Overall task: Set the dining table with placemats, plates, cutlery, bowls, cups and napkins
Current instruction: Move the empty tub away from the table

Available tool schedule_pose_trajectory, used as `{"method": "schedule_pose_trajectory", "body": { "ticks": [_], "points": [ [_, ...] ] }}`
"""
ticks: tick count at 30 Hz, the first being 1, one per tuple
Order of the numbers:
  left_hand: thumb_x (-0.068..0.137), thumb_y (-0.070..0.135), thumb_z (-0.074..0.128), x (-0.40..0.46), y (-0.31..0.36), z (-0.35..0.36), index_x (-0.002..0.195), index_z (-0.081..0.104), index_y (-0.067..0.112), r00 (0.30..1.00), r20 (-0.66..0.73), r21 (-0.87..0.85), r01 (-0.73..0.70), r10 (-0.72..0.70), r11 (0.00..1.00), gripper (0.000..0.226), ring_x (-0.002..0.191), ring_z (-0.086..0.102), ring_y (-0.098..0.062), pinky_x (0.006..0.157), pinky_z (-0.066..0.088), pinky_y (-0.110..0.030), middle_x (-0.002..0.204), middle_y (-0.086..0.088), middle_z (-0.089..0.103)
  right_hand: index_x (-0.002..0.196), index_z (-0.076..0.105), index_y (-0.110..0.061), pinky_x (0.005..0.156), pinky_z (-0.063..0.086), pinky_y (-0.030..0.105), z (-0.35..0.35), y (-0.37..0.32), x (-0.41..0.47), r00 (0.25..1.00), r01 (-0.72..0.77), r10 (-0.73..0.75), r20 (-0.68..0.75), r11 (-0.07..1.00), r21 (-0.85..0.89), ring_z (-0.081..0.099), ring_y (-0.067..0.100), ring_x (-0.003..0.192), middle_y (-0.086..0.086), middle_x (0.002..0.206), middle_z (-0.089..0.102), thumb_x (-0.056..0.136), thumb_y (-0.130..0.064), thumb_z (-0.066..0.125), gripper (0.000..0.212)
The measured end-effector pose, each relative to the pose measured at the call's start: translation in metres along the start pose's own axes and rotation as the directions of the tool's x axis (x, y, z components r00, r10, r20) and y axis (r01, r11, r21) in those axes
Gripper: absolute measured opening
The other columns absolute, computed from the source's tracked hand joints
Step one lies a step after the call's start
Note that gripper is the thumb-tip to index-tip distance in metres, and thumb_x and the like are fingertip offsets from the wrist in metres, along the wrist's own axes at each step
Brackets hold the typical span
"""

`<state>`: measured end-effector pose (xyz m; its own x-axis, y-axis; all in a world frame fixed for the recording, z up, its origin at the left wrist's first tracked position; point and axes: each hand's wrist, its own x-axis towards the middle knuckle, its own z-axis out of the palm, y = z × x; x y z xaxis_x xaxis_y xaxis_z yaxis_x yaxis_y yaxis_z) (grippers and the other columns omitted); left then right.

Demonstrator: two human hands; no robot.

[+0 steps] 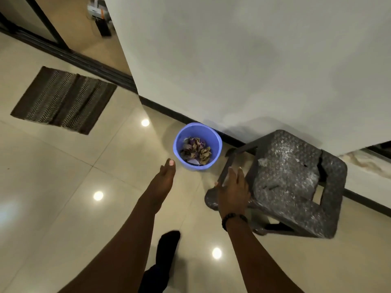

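Observation:
No table, placemat, plate, cutlery, bowl, cup or napkin is in view. My left hand (164,178) is stretched out over the tiled floor with straight fingers and holds nothing; its fingertips point towards a blue bin (197,145). My right hand (232,192) is also extended with straight fingers and holds nothing. It hangs just left of a dark grey plastic stool (294,185), in front of one of the stool's legs; whether it touches the leg I cannot tell.
The blue bin holds crumpled paper and stands against a white wall (232,60) with a black skirting. A striped brown mat (63,100) lies on the floor at left. My dark-socked foot (167,246) is below the hands. A doorway opens at top left.

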<state>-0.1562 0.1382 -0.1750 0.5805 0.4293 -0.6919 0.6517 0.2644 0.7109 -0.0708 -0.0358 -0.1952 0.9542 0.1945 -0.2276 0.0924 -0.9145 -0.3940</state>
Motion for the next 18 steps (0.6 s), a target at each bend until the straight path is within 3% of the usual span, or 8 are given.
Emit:
{"method": "schedule_pose_trajectory", "body": {
  "ticks": [2, 5, 11, 13, 18],
  "points": [
    [0.098, 0.063, 0.028, -0.024, -0.009, 0.005, 0.153, 0.03, 0.029, 1.0, -0.015, 0.095, 0.022, -0.021, 0.995, 0.065, 0.15, 0.018, -0.015, 0.122, 0.017, -0.041, 0.162, 0.003, 0.024, 0.142, 0.043, -0.018, 0.105, 0.035, 0.05, -0.01, 0.011, -0.031, 0.997, 0.048, -0.04, 0.064, 0.99, -0.13, 0.037, 0.034, 0.135, 0.011, 0.154, 0.031, 0.087, -0.027, 0.068, 0.062],
    [0.101, 0.056, 0.031, -0.067, -0.012, 0.02, 0.147, 0.043, 0.025, 0.998, -0.069, 0.255, 0.027, -0.01, 0.967, 0.056, 0.142, 0.035, -0.026, 0.116, 0.027, -0.035, 0.153, -0.003, 0.042, 0.129, 0.058, -0.012, 0.088, 0.048, 0.048, -0.031, 0.024, -0.076, 0.992, 0.123, -0.115, 0.052, 0.97, -0.207, 0.055, 0.037, 0.118, 0.016, 0.136, 0.053, 0.071, -0.016, 0.081, 0.062],
    [0.103, 0.041, 0.044, -0.137, 0.0, 0.05, 0.132, 0.06, 0.017, 0.994, 0.064, 0.494, -0.108, 0.088, 0.863, 0.041, 0.124, 0.055, -0.024, 0.095, 0.036, -0.022, 0.131, -0.006, 0.063, 0.117, 0.064, -0.007, 0.068, 0.056, 0.041, -0.091, 0.045, -0.142, 0.994, 0.107, -0.106, 0.018, 0.981, -0.161, 0.065, 0.034, 0.092, 0.016, 0.113, 0.064, 0.06, -0.003, 0.085, 0.061],
    [0.102, 0.045, 0.042, -0.156, 0.002, 0.057, 0.128, 0.062, 0.016, 0.976, 0.177, 0.611, -0.21, 0.126, 0.763, 0.044, 0.119, 0.058, -0.022, 0.092, 0.036, -0.02, 0.127, -0.005, 0.066, 0.113, 0.066, -0.007, 0.06, 0.057, 0.038, -0.112, 0.05, -0.165, 0.998, 0.067, -0.065, 0.019, 0.984, -0.166, 0.066, 0.031, 0.082, 0.013, 0.106, 0.065, 0.057, -0.003, 0.087, 0.06],
    [0.101, 0.043, 0.047, -0.192, 0.01, 0.073, 0.132, 0.059, 0.022, 0.903, 0.398, 0.771, -0.425, 0.162, 0.474, 0.039, 0.127, 0.052, -0.021, 0.106, 0.038, -0.034, 0.137, 0.002, 0.059, 0.099, 0.07, -0.007, 0.052, 0.054, 0.037, -0.156, 0.056, -0.212, 0.999, -0.044, 0.038, -0.039, 0.984, -0.173, 0.064, 0.029, 0.07, 0.011, 0.089, 0.066, 0.047, -0.002, 0.09, 0.056]
  ]
}}
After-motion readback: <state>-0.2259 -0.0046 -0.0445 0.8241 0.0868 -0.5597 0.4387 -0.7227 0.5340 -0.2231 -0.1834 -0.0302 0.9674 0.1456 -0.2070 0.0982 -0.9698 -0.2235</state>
